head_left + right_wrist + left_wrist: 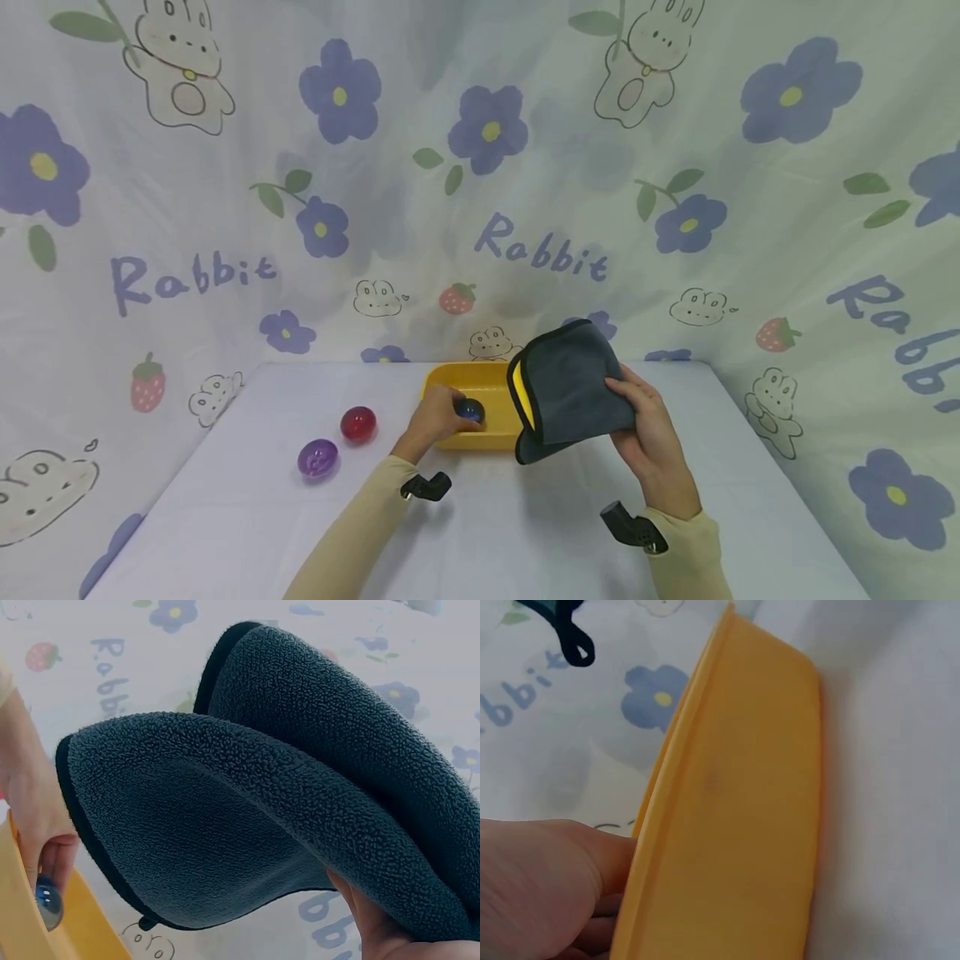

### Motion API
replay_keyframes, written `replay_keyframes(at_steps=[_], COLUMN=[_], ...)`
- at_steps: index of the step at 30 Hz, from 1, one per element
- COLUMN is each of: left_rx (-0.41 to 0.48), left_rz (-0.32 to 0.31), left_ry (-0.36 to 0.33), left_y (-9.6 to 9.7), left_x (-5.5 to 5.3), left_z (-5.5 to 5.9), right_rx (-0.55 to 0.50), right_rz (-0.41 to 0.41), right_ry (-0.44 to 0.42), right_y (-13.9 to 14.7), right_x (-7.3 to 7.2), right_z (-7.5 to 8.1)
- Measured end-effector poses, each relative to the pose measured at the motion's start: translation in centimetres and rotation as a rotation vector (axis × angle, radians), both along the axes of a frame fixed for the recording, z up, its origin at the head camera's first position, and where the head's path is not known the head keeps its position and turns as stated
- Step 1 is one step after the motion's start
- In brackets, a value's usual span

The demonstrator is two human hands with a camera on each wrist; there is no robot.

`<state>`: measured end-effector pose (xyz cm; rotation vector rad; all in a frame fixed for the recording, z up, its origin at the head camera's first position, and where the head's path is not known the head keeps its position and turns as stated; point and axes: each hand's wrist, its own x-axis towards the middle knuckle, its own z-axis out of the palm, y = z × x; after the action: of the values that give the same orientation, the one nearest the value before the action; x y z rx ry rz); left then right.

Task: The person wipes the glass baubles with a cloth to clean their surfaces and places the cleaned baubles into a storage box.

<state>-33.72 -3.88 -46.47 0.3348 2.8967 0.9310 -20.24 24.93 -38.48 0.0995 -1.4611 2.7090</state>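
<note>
My left hand (437,419) reaches over the near left rim of a yellow plastic tray (491,442) and grips a dark blue, shiny ball (471,409) low inside it. The right wrist view also shows this blue ball (49,904) at the fingers. In the left wrist view the tray's wall (727,795) hides the ball and most of the fingers. My right hand (651,433) pinches the right edge of a folded dark grey towel (573,383) with black trim and a yellow inner side. The towel hangs raised over the tray's right part, covering it from the head view.
Left of the tray, a glossy red ball (358,425) and a clear purple ball (318,459) lie on the white tabletop (517,542). A patterned curtain (420,217) stands close behind the tray and along both sides.
</note>
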Motion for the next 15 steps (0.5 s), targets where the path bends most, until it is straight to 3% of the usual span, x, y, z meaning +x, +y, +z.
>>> replay_keyframes(at_steps=[9, 15], left_rx=[-0.04, 0.031], left_rz=[-0.011, 0.018], left_ry=[-0.026, -0.037], left_y=[0.3, -1.0], left_x=[0.6, 1.5], left_z=[1.0, 1.8], right_rx=[-0.003, -0.007], right_rz=[0.004, 0.006], right_ry=[0.011, 0.0], right_y=[0.1, 0.0], right_x=[0.0, 0.0], right_z=[0.0, 0.0])
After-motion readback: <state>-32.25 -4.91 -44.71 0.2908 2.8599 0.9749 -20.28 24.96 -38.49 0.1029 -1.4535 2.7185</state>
